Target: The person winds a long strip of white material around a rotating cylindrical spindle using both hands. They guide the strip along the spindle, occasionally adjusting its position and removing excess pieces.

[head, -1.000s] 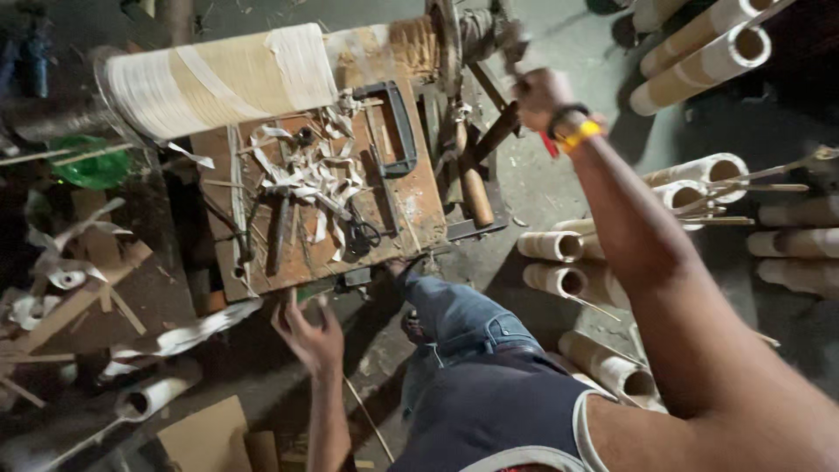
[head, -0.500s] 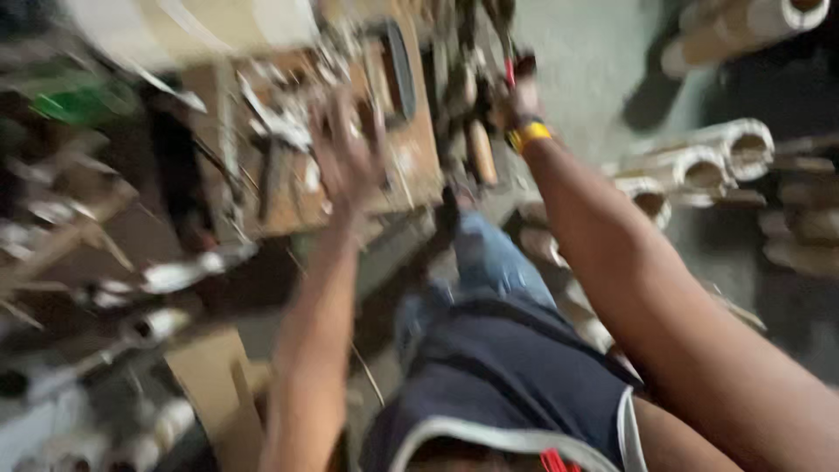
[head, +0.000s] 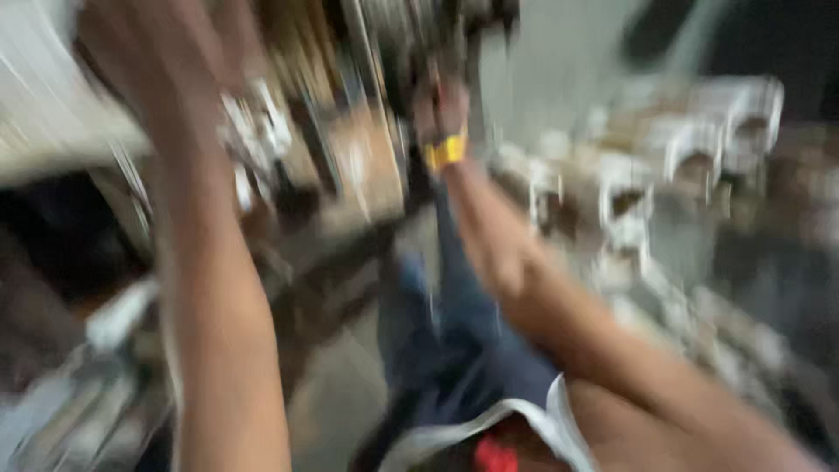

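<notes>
Everything is smeared by motion blur here, so only the big shapes read. Nearest the camera, at the bottom edge, a white waistband with a spot of red beside it, and above that the person's blue jeans running up the middle of the view. On the left side the left forearm rises steeply, filling that side from bottom to top, and the left hand sits up in the top left corner, over the pale, streaked clutter on the bench; whether that hand is spread, closed or touching anything, I cannot tell, it is far too blurred. On the right the right arm stretches away from the lower right corner toward the top centre, with a yellow wristband at the wrist. Just past the band is the right hand, up against a dark machine part at the top of the frame; it looks closed round something dark there, but the grip itself cannot be made out. The two hands are well apart, one at the top left, one at the top centre. Farther off, to the right of the right arm, pale tubes lie in a heap on the grey floor, their open ends facing this way.
</notes>
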